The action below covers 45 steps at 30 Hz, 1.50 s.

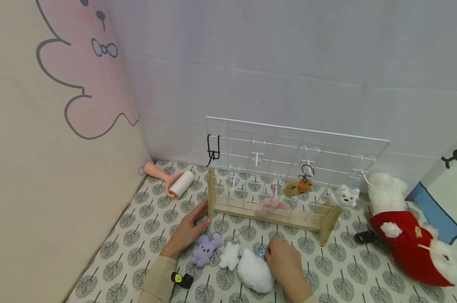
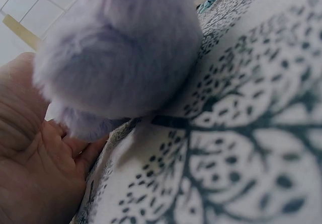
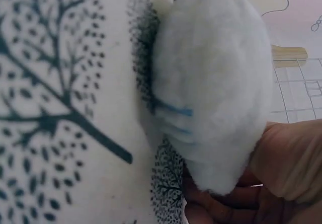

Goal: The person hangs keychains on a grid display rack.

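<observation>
My left hand (image 1: 192,229) is at the left wooden post (image 1: 210,193) of a white wire grid rack (image 1: 273,164), fingers reaching its outer side. A purple plush keychain (image 1: 204,251) lies just right of that wrist and fills much of the left wrist view. My right hand (image 1: 285,261) has curled fingers beside a round white plush (image 1: 254,271), close to its light blue clasp (image 1: 260,251). In the right wrist view these fingers show behind the plush's narrow end; I cannot tell whether they pinch it. A smaller white plush (image 1: 230,256) lies between the purple and round ones.
On the rack hang a pink plush (image 1: 272,205), a brown plush (image 1: 298,187) and a white animal plush (image 1: 345,196). A lint roller (image 1: 173,181) lies at the back left. A large white plush in a red garment (image 1: 412,248) is at right, near a small black object (image 1: 366,237).
</observation>
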Motion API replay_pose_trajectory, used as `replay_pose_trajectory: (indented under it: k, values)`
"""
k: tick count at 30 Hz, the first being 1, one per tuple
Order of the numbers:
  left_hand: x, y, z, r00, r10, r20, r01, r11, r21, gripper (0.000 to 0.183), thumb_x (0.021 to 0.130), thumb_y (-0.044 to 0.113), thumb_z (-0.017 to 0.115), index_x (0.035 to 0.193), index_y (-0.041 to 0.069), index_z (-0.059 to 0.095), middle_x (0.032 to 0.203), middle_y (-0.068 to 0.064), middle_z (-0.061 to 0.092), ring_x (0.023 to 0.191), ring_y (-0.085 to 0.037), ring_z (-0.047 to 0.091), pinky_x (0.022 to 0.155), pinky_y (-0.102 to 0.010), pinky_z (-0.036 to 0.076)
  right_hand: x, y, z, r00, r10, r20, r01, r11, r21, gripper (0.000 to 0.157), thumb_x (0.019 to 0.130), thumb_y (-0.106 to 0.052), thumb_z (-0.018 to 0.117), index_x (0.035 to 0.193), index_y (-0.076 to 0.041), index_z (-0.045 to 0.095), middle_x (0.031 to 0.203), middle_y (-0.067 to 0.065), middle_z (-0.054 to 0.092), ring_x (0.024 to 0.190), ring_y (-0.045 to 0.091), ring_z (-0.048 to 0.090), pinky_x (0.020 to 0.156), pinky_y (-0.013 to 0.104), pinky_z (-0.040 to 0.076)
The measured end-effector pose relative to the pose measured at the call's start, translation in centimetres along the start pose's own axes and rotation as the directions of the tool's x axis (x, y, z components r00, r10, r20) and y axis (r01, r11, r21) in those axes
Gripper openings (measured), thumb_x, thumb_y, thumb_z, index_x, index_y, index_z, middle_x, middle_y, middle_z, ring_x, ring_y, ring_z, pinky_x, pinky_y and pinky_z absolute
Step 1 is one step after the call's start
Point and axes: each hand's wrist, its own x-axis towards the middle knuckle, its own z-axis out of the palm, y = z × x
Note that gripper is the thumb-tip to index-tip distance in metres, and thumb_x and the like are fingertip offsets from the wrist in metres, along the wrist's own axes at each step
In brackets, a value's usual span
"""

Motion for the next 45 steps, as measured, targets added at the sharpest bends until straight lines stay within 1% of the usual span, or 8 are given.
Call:
replay_pose_trajectory:
  k: [9, 16, 20, 25, 31, 36, 39, 45]
  values:
    - [0.0, -0.1, -0.1, 0.999, 0.037, 0.009, -0.037, 0.999, -0.020, 0.071, 0.106, 0.020, 0.066, 0.168, 0.022, 0.030, 0.165, -0.011, 0.044, 0.147, -0.036, 0.049, 0.120, -0.063, 0.034, 0.2, 1.1, 0.6, 1.000, 0.004, 0.030, -0.006, 0.997, 0.071, 0.013, 0.085, -0.010, 0.077, 0.075, -0.013, 0.069, 0.072, -0.001, 0.063, 0.061, 0.017, 0.057, 0.054, 0.039, 0.050]
    - [0.0, -0.4, -0.1, 0.999, 0.037, 0.000, -0.037, 0.999, -0.007, 0.071, 0.106, 0.021, 0.066, 0.168, 0.021, 0.031, 0.164, -0.011, 0.045, 0.146, -0.035, 0.050, 0.121, -0.063, 0.032, 0.7, 1.5, 1.3, 0.996, -0.053, -0.076, 0.062, 0.991, 0.121, 0.012, 0.086, -0.010, 0.077, 0.076, -0.014, 0.071, 0.067, -0.007, 0.060, 0.058, 0.011, 0.052, 0.054, 0.033, 0.047]
    - [-0.1, -0.5, -0.1, 0.999, 0.040, 0.004, -0.040, 0.999, -0.010, 0.071, 0.106, 0.021, 0.065, 0.168, 0.022, 0.031, 0.164, -0.012, 0.045, 0.146, -0.037, 0.050, 0.119, -0.064, 0.035, 1.2, 1.3, 1.8, 0.978, -0.124, -0.170, 0.147, 0.981, 0.125, 0.009, 0.085, -0.010, 0.080, 0.080, -0.013, 0.073, 0.069, -0.007, 0.063, 0.061, 0.009, 0.055, 0.056, 0.032, 0.048]
    - [-0.1, -0.3, 0.0, 1.000, 0.031, 0.005, -0.031, 0.999, -0.012, 0.071, 0.107, 0.020, 0.065, 0.168, 0.024, 0.031, 0.165, -0.011, 0.044, 0.146, -0.036, 0.049, 0.119, -0.064, 0.035, 1.9, 0.8, 1.8, 0.915, -0.227, -0.333, 0.285, 0.949, 0.136, 0.008, 0.083, -0.006, 0.083, 0.084, -0.010, 0.076, 0.072, -0.004, 0.068, 0.063, 0.008, 0.060, 0.059, 0.027, 0.053]
    - [-0.1, 0.0, 0.0, 1.000, 0.019, -0.004, -0.019, 1.000, -0.018, 0.072, 0.105, 0.020, 0.067, 0.168, 0.023, 0.031, 0.165, -0.011, 0.045, 0.147, -0.036, 0.049, 0.121, -0.063, 0.032, 2.8, -0.1, 1.0, 0.785, -0.327, -0.526, 0.442, 0.891, 0.105, 0.015, 0.077, 0.005, 0.085, 0.086, -0.004, 0.075, 0.075, 0.004, 0.072, 0.062, 0.010, 0.065, 0.057, 0.018, 0.055]
    - [-0.1, 0.0, -0.1, 1.000, 0.015, -0.005, -0.015, 1.000, -0.018, 0.073, 0.105, 0.020, 0.067, 0.168, 0.022, 0.031, 0.165, -0.011, 0.044, 0.147, -0.036, 0.049, 0.122, -0.063, 0.031, 3.7, -0.9, -0.8, 0.684, -0.381, -0.622, 0.550, 0.830, 0.097, 0.022, 0.075, 0.011, 0.085, 0.092, 0.003, 0.074, 0.079, 0.011, 0.075, 0.065, 0.017, 0.072, 0.060, 0.015, 0.057]
    - [-0.1, 0.0, 0.0, 1.000, 0.015, -0.005, -0.015, 1.000, -0.013, 0.072, 0.106, 0.020, 0.066, 0.168, 0.022, 0.031, 0.166, -0.011, 0.043, 0.147, -0.037, 0.048, 0.121, -0.063, 0.031, 4.0, -1.6, -2.2, 0.654, -0.396, -0.644, 0.577, 0.812, 0.087, 0.022, 0.075, 0.012, 0.084, 0.093, 0.004, 0.074, 0.085, 0.015, 0.076, 0.069, 0.020, 0.073, 0.062, 0.018, 0.059]
    - [-0.1, 0.1, -0.1, 1.000, 0.026, 0.003, -0.026, 1.000, -0.003, 0.071, 0.106, 0.021, 0.065, 0.169, 0.022, 0.030, 0.165, -0.011, 0.044, 0.146, -0.037, 0.049, 0.120, -0.063, 0.034, 4.5, -3.5, -5.3, 0.632, -0.390, -0.670, 0.591, 0.801, 0.092, 0.016, 0.078, 0.011, 0.083, 0.089, 0.003, 0.074, 0.084, 0.015, 0.075, 0.070, 0.021, 0.072, 0.063, 0.018, 0.059]
